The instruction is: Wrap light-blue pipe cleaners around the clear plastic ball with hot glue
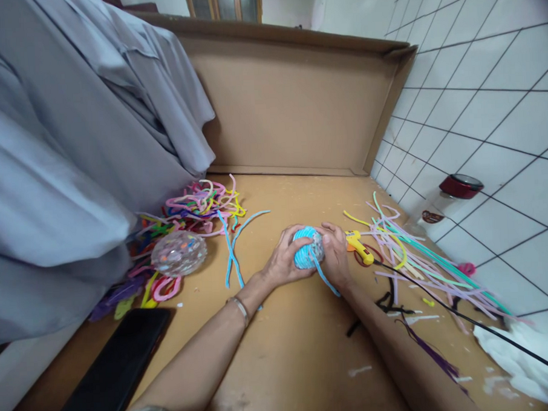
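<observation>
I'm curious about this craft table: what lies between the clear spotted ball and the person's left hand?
Crossed light-blue fuzzy strips lie between the clear spotted ball and the left hand, as the head view shows.

Left hand (282, 257), right hand (335, 255) hold blue-wrapped ball (305, 258); yellow glue gun (361, 250) near right hand.

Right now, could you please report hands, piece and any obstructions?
Left hand, right hand: both holding round, blue-ridged piece. Thin blue strand trailing from it. Yellow glue gun near right hand, possible obstruction.
</observation>
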{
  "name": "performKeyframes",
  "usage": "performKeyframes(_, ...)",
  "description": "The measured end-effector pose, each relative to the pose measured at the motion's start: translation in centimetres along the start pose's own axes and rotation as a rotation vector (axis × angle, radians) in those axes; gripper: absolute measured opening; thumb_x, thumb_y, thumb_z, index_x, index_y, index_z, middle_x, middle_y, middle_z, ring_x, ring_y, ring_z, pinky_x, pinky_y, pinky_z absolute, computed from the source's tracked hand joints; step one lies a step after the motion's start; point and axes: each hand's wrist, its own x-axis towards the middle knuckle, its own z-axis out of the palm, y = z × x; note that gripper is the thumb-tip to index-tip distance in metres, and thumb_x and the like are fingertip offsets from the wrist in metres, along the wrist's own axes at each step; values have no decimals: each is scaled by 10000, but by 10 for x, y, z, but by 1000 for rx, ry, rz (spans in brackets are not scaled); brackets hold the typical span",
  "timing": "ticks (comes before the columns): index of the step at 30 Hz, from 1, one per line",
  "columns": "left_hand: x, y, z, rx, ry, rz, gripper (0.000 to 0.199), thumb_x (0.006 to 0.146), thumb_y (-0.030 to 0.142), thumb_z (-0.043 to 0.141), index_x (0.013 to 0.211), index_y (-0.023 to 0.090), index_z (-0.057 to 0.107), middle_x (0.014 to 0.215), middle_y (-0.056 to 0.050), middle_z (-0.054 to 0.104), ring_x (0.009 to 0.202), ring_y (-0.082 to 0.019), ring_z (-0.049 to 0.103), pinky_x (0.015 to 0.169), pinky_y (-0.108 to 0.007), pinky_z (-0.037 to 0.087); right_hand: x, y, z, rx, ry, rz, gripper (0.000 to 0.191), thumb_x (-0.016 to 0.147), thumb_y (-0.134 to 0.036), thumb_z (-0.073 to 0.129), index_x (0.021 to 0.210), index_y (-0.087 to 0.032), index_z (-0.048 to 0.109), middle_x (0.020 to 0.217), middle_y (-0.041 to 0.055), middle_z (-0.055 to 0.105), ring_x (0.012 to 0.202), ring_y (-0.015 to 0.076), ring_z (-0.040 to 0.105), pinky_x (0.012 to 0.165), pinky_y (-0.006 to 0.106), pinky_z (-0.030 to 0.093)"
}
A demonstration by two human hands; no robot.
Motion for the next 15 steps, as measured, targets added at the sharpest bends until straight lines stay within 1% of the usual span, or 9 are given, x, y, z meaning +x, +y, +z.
performKeyframes(7,-1,-1,1,-15,15,9,671,679,374,781,1256,251,464,1358,-150,372,1278,-315,431,1000,-503,452,-3,-11,0,-8,-13,-74,439,977,-432,295,1140,-264,667,1223,82,550,1198,253,473,1039,496,338)
performKeyframes(9,-1,-1,2,-19,22,5,670,680,365,780,1259,251,462,1354,-145,381,1274,-309,434,1005,-503,450,-3,-13,0,-29,-13,-90,425,977,-400,291,1162,-262,648,1214,84,561,1187,255,478,1032,498,339)
performKeyframes(11,-2,0,3,-19,25,-10,667,682,359,779,1259,246,465,1359,-146,381,1281,-309,430,1012,-501,448,-1,-12,-3,-72,18,-86,414,967,-342,290,1213,-238,607,1208,103,574,1169,266,488,1018,505,347)
performKeyframes(13,-2,1,3,-18,26,-30,657,683,353,777,1256,237,476,1363,-150,382,1286,-312,426,1016,-494,446,5,-8,-11,-199,81,-21,423,929,-268,309,1258,-182,560,1212,145,578,1165,297,487,999,522,353)
performKeyframes(15,-2,1,3,-19,19,-46,655,679,350,778,1253,233,486,1361,-152,391,1283,-314,429,1020,-493,440,12,-2,-23,-441,112,116,447,861,-216,362,1257,-119,545,1206,199,575,1169,345,481,973,544,356)
